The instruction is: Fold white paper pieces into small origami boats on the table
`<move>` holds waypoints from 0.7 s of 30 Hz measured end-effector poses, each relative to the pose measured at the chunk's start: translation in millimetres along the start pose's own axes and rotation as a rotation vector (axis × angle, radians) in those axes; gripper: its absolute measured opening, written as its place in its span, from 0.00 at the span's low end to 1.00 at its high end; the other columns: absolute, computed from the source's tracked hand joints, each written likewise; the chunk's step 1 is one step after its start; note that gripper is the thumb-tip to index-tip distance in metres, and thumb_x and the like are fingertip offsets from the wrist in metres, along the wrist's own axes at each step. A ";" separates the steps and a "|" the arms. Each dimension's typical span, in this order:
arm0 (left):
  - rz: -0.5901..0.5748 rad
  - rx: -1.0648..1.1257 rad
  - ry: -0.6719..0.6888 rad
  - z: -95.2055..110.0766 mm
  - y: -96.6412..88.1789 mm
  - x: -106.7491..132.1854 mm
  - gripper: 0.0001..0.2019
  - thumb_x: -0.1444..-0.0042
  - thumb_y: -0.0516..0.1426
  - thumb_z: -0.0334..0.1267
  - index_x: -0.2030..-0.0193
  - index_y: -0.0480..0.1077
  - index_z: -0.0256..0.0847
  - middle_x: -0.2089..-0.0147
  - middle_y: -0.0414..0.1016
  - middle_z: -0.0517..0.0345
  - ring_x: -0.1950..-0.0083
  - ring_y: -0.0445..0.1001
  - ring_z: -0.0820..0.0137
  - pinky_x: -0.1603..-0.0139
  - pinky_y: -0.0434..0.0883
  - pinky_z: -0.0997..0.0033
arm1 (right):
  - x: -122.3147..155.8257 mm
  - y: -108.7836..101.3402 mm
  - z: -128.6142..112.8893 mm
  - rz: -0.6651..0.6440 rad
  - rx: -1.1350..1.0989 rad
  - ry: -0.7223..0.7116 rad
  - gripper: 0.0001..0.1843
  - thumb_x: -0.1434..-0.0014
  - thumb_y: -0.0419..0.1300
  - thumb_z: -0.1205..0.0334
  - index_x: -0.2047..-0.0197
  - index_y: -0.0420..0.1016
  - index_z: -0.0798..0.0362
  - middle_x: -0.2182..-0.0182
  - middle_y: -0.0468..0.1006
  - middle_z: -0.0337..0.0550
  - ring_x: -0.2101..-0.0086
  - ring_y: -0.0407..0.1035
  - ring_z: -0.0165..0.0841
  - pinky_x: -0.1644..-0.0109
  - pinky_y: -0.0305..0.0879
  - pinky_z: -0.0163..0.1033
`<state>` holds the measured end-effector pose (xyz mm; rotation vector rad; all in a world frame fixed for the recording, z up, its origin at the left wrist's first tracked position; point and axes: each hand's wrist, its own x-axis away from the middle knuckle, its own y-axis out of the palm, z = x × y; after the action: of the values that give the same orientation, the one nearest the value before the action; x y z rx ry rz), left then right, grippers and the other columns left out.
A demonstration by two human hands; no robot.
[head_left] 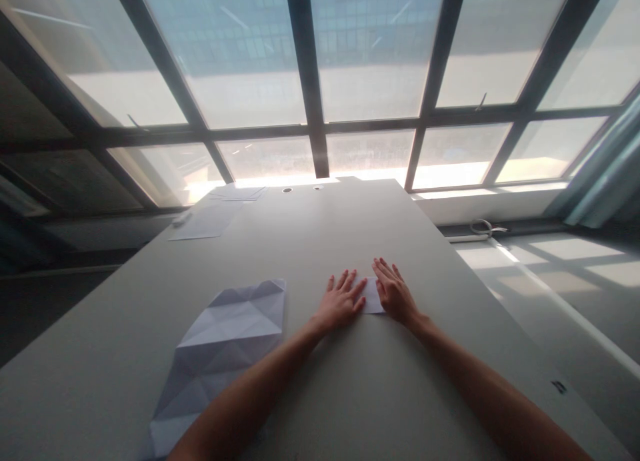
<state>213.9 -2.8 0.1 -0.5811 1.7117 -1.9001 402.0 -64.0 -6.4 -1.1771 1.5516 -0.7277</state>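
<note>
A small white piece of paper (372,297) lies flat on the white table (320,241), partly covered by both hands. My left hand (341,300) rests with its fingers spread, its thumb side over the paper's left part. At the paper's right edge is my right hand (394,292), turned on its side with the fingers stretched out and nothing wrapped in them. To the left of my left forearm lies a larger sheet of creased paper (235,334), marked with many fold lines and partly hidden by that arm.
More sheets of paper (205,222) lie at the table's far left, beside a small pale object (181,218). Two round holes sit near the far edge. A dark mark (559,386) is at the right edge. Windows stand behind; a coiled cable (481,228) lies at right.
</note>
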 end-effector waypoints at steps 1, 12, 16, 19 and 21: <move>0.002 -0.004 -0.003 0.2 0.4 0.0 0.29 0.32 0.38 0.55 0.27 0.47 0.51 0.24 0.40 0.56 0.25 0.36 0.57 0.29 0.41 0.44 | 1.5 1.8 -4.2 -0.053 0.008 -0.029 0.30 0.34 0.38 0.65 0.30 0.52 0.61 0.31 0.51 0.48 0.31 0.39 0.33 0.29 0.34 0.48; 0.013 -0.003 -0.022 -2.4 7.2 -2.2 0.34 0.33 0.35 0.57 0.27 0.45 0.39 0.25 0.40 0.51 0.25 0.36 0.60 0.28 0.39 0.47 | 6.3 13.7 -9.3 -0.269 0.134 0.129 0.34 0.31 0.38 0.53 0.28 0.45 0.62 0.30 0.44 0.53 0.31 0.36 0.40 0.31 0.30 0.58; 0.006 -0.022 -0.045 -2.3 8.3 -3.1 0.36 0.33 0.36 0.57 0.27 0.44 0.33 0.25 0.39 0.45 0.25 0.35 0.60 0.28 0.39 0.49 | 5.8 15.4 -2.8 -0.250 0.158 0.210 0.35 0.32 0.39 0.51 0.28 0.44 0.62 0.29 0.43 0.55 0.31 0.35 0.41 0.31 0.26 0.59; 0.011 -0.041 -0.081 -1.3 8.5 -3.6 0.38 0.34 0.36 0.58 0.28 0.44 0.29 0.25 0.39 0.40 0.25 0.34 0.57 0.29 0.37 0.47 | 5.8 15.9 3.6 -0.232 0.175 0.272 0.37 0.32 0.40 0.49 0.28 0.45 0.64 0.30 0.43 0.56 0.31 0.35 0.41 0.31 0.25 0.59; 0.019 -0.050 -0.113 -0.9 8.8 -3.9 0.40 0.35 0.37 0.60 0.28 0.44 0.28 0.25 0.39 0.38 0.25 0.34 0.56 0.29 0.36 0.45 | 6.0 15.5 7.1 -0.210 0.185 0.309 0.37 0.32 0.40 0.49 0.29 0.45 0.65 0.30 0.44 0.56 0.31 0.36 0.41 0.31 0.26 0.59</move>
<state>217.1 -0.3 -8.6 -0.6759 1.6908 -1.7815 403.6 -63.5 -24.3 -1.1374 1.5823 -1.2135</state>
